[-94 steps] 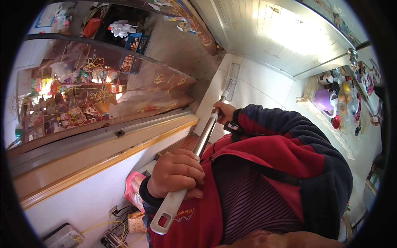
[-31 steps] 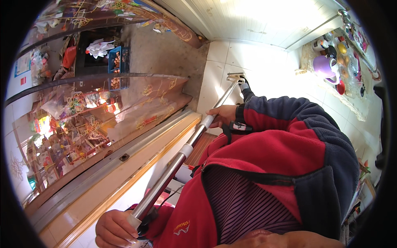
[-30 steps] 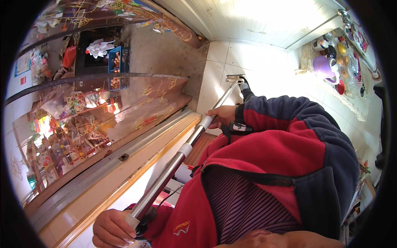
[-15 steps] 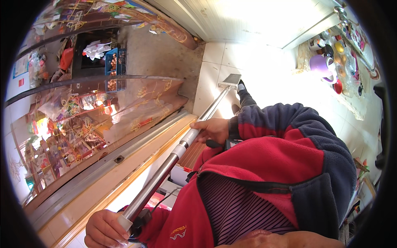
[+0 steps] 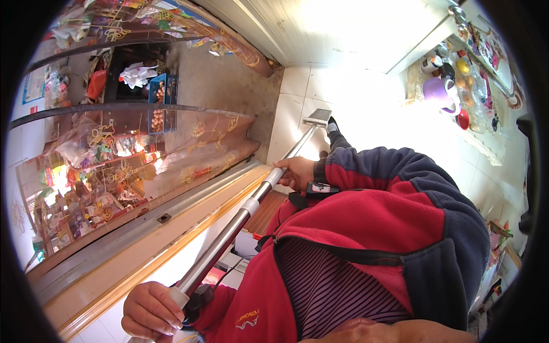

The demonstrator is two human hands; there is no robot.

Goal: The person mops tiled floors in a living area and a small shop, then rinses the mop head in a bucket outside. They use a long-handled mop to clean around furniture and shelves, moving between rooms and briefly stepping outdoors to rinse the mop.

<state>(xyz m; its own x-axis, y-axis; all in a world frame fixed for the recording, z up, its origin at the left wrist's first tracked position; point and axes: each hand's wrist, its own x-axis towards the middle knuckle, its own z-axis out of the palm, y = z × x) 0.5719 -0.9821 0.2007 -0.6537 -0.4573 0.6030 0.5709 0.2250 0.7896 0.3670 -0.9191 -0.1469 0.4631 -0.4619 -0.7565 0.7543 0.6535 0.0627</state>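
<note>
A long silver mop pole (image 5: 222,243) slants from the lower left up to the top middle. At its far end a flat, grey-white mop head (image 5: 318,118) rests on the tiled floor, close beside my foot (image 5: 332,124). My left hand (image 5: 151,311) is closed around the pole's near end at the lower left. Farther up, beyond the pale joint collar, my right hand (image 5: 297,172) grips the shaft with the thumb along it. Some of the right fingers are hidden beneath the pole and hand.
Transparent curtain strips (image 5: 200,148) hang at the left beside a door-frame track (image 5: 166,218). Behind them are a blue crate of eggs (image 5: 155,89) and shelved goods. At right, a purple kettle (image 5: 439,91) and a red cup (image 5: 462,119) stand among bottles. A white panel (image 5: 331,34) rises ahead.
The view has tilted slightly. Both hands keep their hold on the mop pole, which has shifted only a little; the mop head appears slightly lower in the picture.
</note>
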